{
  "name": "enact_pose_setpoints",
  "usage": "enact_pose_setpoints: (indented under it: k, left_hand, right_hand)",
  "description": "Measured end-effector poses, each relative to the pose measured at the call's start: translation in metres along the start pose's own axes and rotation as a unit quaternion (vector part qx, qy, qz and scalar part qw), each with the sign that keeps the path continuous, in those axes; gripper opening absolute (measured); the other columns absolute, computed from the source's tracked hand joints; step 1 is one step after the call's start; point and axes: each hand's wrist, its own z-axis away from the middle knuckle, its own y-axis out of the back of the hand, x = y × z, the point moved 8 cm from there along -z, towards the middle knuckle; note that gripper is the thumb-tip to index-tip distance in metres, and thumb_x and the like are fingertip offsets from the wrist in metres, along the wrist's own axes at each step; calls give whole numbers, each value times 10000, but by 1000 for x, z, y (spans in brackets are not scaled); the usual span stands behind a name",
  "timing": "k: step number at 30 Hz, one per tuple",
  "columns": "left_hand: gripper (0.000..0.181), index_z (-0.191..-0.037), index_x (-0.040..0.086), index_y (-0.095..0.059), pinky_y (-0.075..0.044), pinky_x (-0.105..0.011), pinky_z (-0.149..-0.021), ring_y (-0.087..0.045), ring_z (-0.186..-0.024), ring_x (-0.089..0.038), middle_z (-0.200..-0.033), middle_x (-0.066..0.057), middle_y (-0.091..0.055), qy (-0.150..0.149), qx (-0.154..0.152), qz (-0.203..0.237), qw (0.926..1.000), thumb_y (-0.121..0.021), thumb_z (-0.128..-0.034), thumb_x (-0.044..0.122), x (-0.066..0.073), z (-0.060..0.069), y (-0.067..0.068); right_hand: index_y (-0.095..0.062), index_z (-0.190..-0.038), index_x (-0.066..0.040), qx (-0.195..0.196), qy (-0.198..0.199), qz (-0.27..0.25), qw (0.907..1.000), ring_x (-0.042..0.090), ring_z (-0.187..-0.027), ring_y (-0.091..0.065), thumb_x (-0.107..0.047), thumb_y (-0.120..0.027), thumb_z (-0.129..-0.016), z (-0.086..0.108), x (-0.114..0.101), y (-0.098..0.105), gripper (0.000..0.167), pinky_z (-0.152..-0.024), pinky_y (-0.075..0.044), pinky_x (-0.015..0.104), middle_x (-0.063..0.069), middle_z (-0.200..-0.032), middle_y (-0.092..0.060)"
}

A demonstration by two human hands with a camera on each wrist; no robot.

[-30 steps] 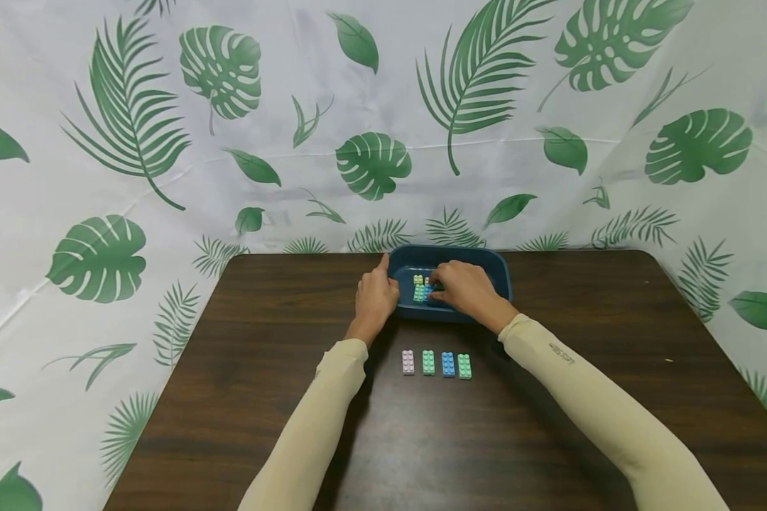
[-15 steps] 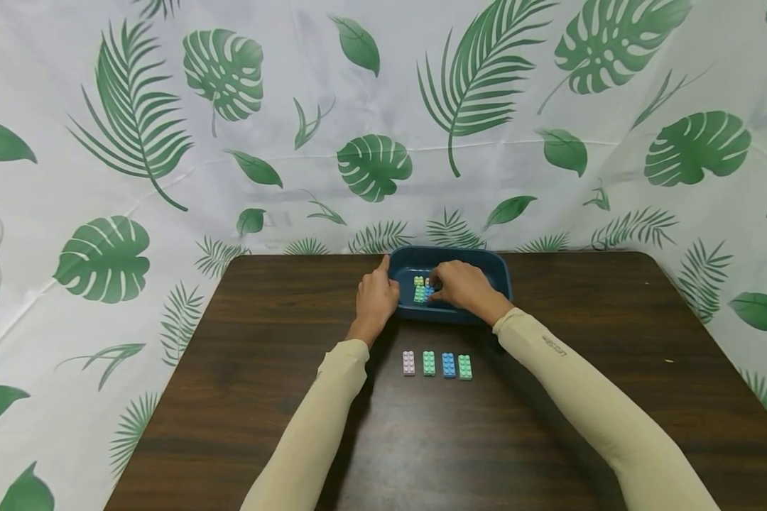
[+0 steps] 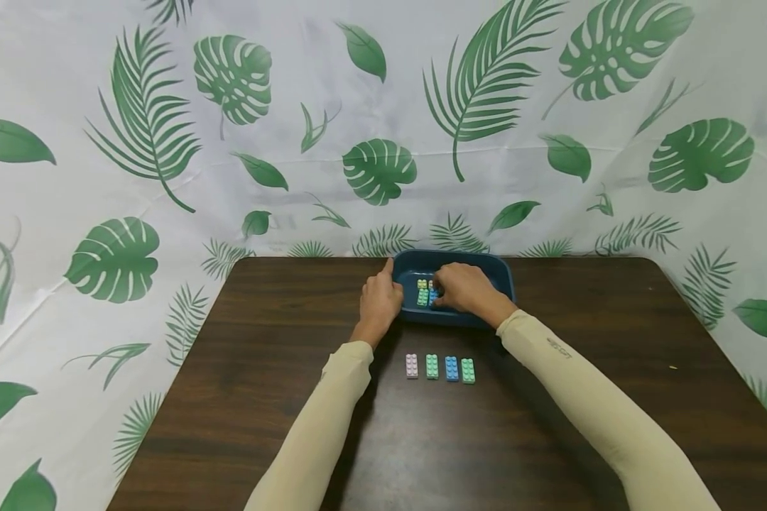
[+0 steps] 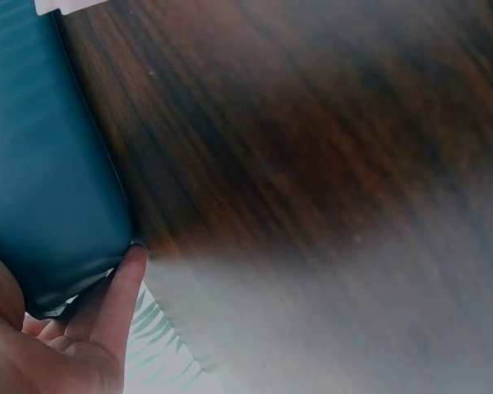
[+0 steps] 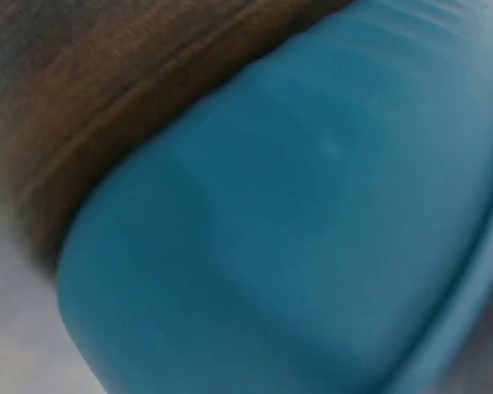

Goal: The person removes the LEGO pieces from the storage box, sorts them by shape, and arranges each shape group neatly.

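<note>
A dark blue plastic bin [image 3: 460, 318] stands at the table's far edge. My left hand [image 3: 380, 301] holds its left end, thumb at the rim and forefinger stretched along the outside. In the left wrist view, the fingers [image 4: 119, 308] touch the bin's corner. Inside the bin, my right hand [image 3: 465, 287] has its fingers bent down at a blue toy brick [image 3: 433, 298], which they partly hide. Beside that brick lie a green brick [image 3: 423, 297] and a yellow brick [image 3: 422, 284]. The right wrist view shows mostly the bin's outer wall [image 5: 271, 205].
On the brown wooden table [image 3: 281, 369], in front of the bin, a row holds a pink brick [image 3: 412, 366], a green brick [image 3: 432, 367], a blue brick [image 3: 452, 369] and another green brick [image 3: 468, 370]. A leaf-patterned white cloth [image 3: 307, 184] hangs behind the table.
The view has shifted slightly. My left hand stays at the bin's end. My right hand stays in the bin with its fingers at the blue brick, moving very little.
</note>
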Motion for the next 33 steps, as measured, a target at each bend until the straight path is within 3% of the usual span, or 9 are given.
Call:
enact_pose_setpoints:
  k: [5,11,20,26,33]
  left_hand:
    - [664,-1665,206,-372,-426,-376,-620,-611,-701,-251,-655,-54,-610,-99,-58,-47,9999,-568,-1037,116,4,3,-5]
    - [656,-1658,181,-386,-400,-373,-592,-591,-672,-253,-637,-65,-596,-195,48,-41,9998,-559,-1031,97,5,4,-5]
    - [654,-1657,154,-382,-384,-361,-565,-592,-670,-250,-611,-64,-583,-217,12,-56,9997,-555,-1031,82,4,7,-5]
    - [671,-1667,167,-361,-391,-368,-558,-600,-669,-250,-622,-60,-602,-151,17,-88,9998,-556,-1030,84,3,4,-3]
    - [676,-1674,163,-342,-368,-359,-540,-566,-609,-233,-613,-49,-603,-190,30,-88,9998,-542,-1033,86,4,2,-2]
  right_hand:
    - [-807,-1173,-138,121,70,360,9993,219,-964,-728,-403,-871,-872,15,-2,11,406,-811,-620,423,48,-1145,-779]
    - [-789,-1152,-144,468,235,839,9951,229,-981,-689,-446,-869,-861,39,-16,38,427,-770,-608,408,40,-1081,-737]
    - [-798,-1095,-174,985,603,836,9898,183,-905,-661,-468,-874,-844,99,-26,62,394,-650,-567,348,2,-1010,-718]
    - [-790,-1048,-188,628,823,644,9925,131,-866,-643,-434,-891,-827,132,-26,50,345,-654,-563,329,-25,-990,-702]
    - [-760,-988,-208,309,836,671,9938,94,-828,-589,-409,-913,-798,156,-21,36,315,-627,-512,299,-65,-918,-634]
